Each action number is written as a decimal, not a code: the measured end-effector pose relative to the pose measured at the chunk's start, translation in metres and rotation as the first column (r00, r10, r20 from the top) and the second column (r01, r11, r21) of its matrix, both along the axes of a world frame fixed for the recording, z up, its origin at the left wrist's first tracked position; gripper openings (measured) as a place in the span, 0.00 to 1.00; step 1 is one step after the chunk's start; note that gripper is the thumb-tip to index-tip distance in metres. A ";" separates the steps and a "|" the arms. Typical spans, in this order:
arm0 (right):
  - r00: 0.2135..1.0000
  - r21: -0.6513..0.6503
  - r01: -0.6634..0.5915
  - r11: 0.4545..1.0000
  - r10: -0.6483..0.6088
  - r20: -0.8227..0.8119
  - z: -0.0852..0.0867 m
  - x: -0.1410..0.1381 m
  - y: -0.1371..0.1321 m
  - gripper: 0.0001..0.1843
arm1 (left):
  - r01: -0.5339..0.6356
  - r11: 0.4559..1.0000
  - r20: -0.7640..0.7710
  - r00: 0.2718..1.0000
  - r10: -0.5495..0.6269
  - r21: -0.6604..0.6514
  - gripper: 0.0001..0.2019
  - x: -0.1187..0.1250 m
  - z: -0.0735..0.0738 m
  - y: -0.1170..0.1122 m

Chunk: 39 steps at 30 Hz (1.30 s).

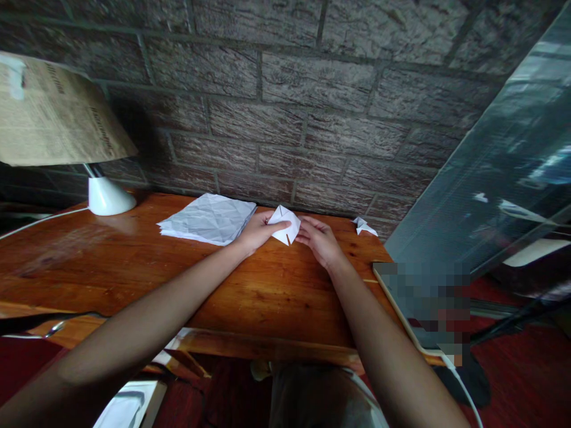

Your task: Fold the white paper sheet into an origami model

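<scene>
A small folded white paper piece [284, 224] sits just above the wooden table [187, 279], near its far edge by the brick wall. My left hand [257, 232] pinches the piece from the left, fingers closed on its edge. From the right, my right hand [317, 238] holds the fold's other side with curled fingers. Both forearms reach in from the bottom of the view.
A stack of creased white paper sheets [209, 219] lies left of my hands. A small crumpled paper scrap [364, 226] rests at the far right. A lamp with a white base [107, 196] and tan shade stands far left. A blurred flat device [423, 303] lies right.
</scene>
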State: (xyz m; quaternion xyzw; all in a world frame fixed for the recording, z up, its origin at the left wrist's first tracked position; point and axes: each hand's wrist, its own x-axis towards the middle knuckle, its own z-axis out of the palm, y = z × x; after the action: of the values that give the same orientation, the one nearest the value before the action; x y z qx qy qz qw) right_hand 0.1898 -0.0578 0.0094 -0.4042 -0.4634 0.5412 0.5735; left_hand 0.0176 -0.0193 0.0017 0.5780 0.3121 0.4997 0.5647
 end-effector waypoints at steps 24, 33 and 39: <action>0.988 0.120 0.015 0.993 -0.033 0.149 0.001 0.000 0.001 0.15 | -0.046 0.998 -0.064 0.997 0.048 0.035 0.16 -0.005 0.005 0.002; 0.988 0.094 -0.053 0.994 0.038 0.151 0.002 0.002 0.000 0.17 | -0.006 0.999 -0.039 0.999 0.007 0.032 0.20 -0.007 0.012 0.002; 0.990 0.088 -0.018 0.996 0.005 0.144 0.002 0.002 0.000 0.17 | 0.082 0.996 -0.040 0.996 -0.083 -0.023 0.21 -0.011 0.012 0.004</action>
State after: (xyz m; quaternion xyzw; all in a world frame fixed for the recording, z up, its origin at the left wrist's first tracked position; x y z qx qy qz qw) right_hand 0.1919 -0.0577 0.0119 -0.4134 -0.5294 0.4929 0.5530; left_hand 0.0061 -0.0154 0.0134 0.5944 0.3048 0.4609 0.5843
